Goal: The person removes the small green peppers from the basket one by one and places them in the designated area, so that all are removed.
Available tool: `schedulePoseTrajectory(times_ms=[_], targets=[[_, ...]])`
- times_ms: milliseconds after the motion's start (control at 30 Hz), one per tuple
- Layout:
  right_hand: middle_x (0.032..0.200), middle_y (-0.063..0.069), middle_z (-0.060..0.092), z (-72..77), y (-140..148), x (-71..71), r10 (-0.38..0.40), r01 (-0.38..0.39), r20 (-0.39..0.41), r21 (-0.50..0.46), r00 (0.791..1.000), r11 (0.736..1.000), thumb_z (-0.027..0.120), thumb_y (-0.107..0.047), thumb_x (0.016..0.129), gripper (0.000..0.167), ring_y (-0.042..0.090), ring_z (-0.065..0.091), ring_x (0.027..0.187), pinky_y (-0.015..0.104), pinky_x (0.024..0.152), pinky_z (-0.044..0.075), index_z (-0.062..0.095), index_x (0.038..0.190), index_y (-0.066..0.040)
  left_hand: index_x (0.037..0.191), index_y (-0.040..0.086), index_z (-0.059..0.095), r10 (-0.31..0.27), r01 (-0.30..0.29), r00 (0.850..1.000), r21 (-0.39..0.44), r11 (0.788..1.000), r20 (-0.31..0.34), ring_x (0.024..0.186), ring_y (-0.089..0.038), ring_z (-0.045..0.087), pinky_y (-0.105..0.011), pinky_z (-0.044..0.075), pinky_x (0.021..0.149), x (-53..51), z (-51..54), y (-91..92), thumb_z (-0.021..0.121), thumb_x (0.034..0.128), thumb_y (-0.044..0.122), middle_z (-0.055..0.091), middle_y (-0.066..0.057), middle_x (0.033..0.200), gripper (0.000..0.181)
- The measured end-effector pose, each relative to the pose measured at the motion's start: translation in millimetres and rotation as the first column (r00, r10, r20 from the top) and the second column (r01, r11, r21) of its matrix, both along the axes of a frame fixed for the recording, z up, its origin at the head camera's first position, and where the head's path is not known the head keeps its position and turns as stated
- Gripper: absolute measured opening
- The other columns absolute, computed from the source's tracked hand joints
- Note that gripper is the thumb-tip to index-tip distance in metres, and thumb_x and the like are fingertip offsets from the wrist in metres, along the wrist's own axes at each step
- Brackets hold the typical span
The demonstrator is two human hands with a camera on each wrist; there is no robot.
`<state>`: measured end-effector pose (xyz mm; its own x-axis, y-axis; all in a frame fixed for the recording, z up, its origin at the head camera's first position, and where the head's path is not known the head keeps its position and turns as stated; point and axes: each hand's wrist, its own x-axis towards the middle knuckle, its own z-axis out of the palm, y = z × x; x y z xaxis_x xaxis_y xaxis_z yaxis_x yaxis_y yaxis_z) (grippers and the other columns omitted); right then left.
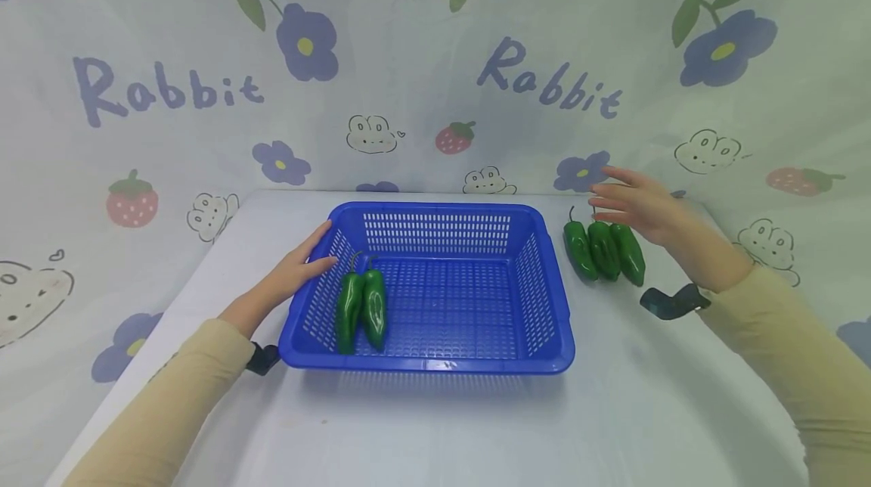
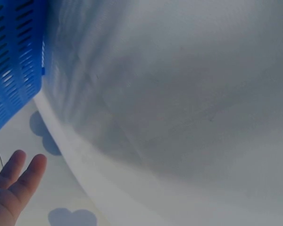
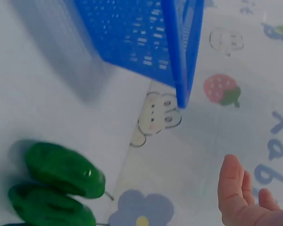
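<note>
The right grip (image 1: 643, 207), fingers apart and empty, hangs nearest three green peppers (image 1: 604, 251) lying below it, roughly front-to-back lengthwise.

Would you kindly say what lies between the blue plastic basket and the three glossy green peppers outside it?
The head view shows only bare white tabletop between the basket and those three peppers.

Solid blue for the basket (image 1: 395, 364), deep green across the peppers (image 1: 373, 309), plain beige on the sleeves (image 1: 170, 404), and the whitish backdrop (image 1: 388, 33) sports purple flowers (image 1: 321, 56), red strawberries (image 1: 132, 209), black-outlined rabbits (image 1: 370, 136)!
</note>
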<state>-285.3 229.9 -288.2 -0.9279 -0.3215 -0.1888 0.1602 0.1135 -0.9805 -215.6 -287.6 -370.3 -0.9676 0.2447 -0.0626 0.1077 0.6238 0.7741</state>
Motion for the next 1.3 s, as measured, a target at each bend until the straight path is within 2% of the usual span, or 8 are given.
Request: schedulePoseTrajectory(times_ms=[133, 300, 400, 567, 733, 867, 1033, 1300], targets=[[0.141, 0.018, 0.027, 6.0, -16.5, 1.9, 0.035, -0.035, 0.009, -0.015, 0.999, 0.999, 0.052, -0.023, 0.093, 0.074, 0.002, 0.06, 0.091, 0.021, 0.079, 0.052, 0.004, 0.148, -0.007, 0.148, 0.01, 0.001, 0.007, -0.008, 1.0, -0.006, 1.0, -0.003, 0.13, -0.052, 0.021, -0.064, 0.021, 0.103, -0.1, 0.0, 0.1, 0.046, 0.0928, 0.024, 0.008, -0.028, 0.149, 0.072], [0.13, 0.014, 0.039, 13.7, -38.1, 7.7, 0.087, -0.086, 0.01, -0.089, 0.996, 0.992, 0.051, -0.023, 0.093, 0.072, 0.007, 0.06, 0.094, 0.025, 0.081, 0.052, 0.006, 0.147, -0.005, 0.148, 0.01, 0.001, 0.005, -0.005, 1.0, 0.003, 1.0, -0.004, 0.129, -0.052, 0.023, -0.063, 0.022, 0.102, 0.4, 0.6, 0.5, 0.046, 0.0928, 0.024, 0.008, -0.028, 0.149, 0.072], [0.133, 0.015, 0.04, 17.7, -52.8, 13.1, 0.114, -0.113, 0.008, -0.069, 0.993, 0.991, 0.051, -0.023, 0.093, 0.069, 0.011, 0.059, 0.099, 0.031, 0.088, 0.05, 0.01, 0.147, -0.006, 0.148, 0.01, 0.001, 0.004, -0.004, 1.0, 0.009, 1.0, -0.001, 0.128, -0.052, 0.024, -0.063, 0.024, 0.102, 0.8, 1.0, 1.1, 0.046, 0.0928, 0.023, 0.008, -0.029, 0.149, 0.072], [0.145, 0.022, 0.027, 23.2, -75.8, 20.8, 0.185, -0.185, -0.004, -0.004, 0.983, 0.983, 0.047, -0.021, 0.095, 0.063, 0.016, 0.054, 0.107, 0.037, 0.095, 0.045, 0.013, 0.146, -0.007, 0.148, 0.011, 0.001, 0.008, -0.008, 1.0, 0.013, 1.0, 0.008, 0.127, -0.053, 0.027, -0.063, 0.027, 0.1, 1.1, 1.0, 1.5, 0.046, 0.0929, 0.023, 0.009, -0.029, 0.148, 0.072], [0.144, 0.02, 0.03, 25.2, -98.7, 25.7, 0.227, -0.227, -0.005, 0.027, 0.974, 0.974, 0.048, -0.019, 0.094, 0.062, 0.027, 0.048, 0.118, 0.045, 0.098, 0.041, 0.015, 0.146, -0.007, 0.148, 0.012, 0.0, 0.006, -0.006, 1.0, 0.007, 1.0, 0.018, 0.127, -0.053, 0.027, -0.063, 0.029, 0.098, 0.8, 0.5, 1.3, 0.046, 0.0929, 0.024, 0.008, -0.029, 0.149, 0.073], [0.143, 0.019, 0.03, 24.3, -116.6, 26.7, 0.261, -0.261, -0.004, 0.045, 0.965, 0.964, 0.051, -0.017, 0.093, 0.062, 0.036, 0.041, 0.125, 0.048, 0.097, 0.041, 0.017, 0.145, -0.007, 0.148, 0.012, 0.0, 0.005, -0.005, 1.0, 0.0, 1.0, 0.016, 0.127, -0.054, 0.027, -0.064, 0.03, 0.097, 0.7, 0.5, 1.4, 0.046, 0.093, 0.023, 0.009, -0.029, 0.148, 0.073], [0.14, 0.021, 0.034, 20.4, -138.2, 29.0, 0.294, -0.293, -0.008, 0.055, 0.956, 0.954, 0.053, -0.016, 0.092, 0.061, 0.036, 0.043, 0.124, 0.05, 0.096, 0.042, 0.022, 0.143, -0.008, 0.148, 0.012, 0.0, 0.006, -0.006, 1.0, -0.003, 1.0, 0.018, 0.126, -0.054, 0.027, -0.064, 0.03, 0.096, 0.8, 0.7, 1.7, 0.046, 0.0929, 0.024, 0.009, -0.029, 0.148, 0.073], [0.133, 0.023, 0.04, 1.8, -171.4, 34.0, 0.347, -0.347, 0.008, 0.033, 0.938, 0.937, 0.053, -0.01, 0.091, 0.057, 0.038, 0.045, 0.121, 0.049, 0.094, 0.044, 0.026, 0.142, -0.005, 0.148, 0.012, 0.0, 0.004, -0.004, 1.0, 0.0, 1.0, 0.013, 0.126, -0.054, 0.027, -0.064, 0.03, 0.097, -0.1, -0.9, 0.3, 0.046, 0.0932, 0.026, 0.01, -0.029, 0.148, 0.073]])
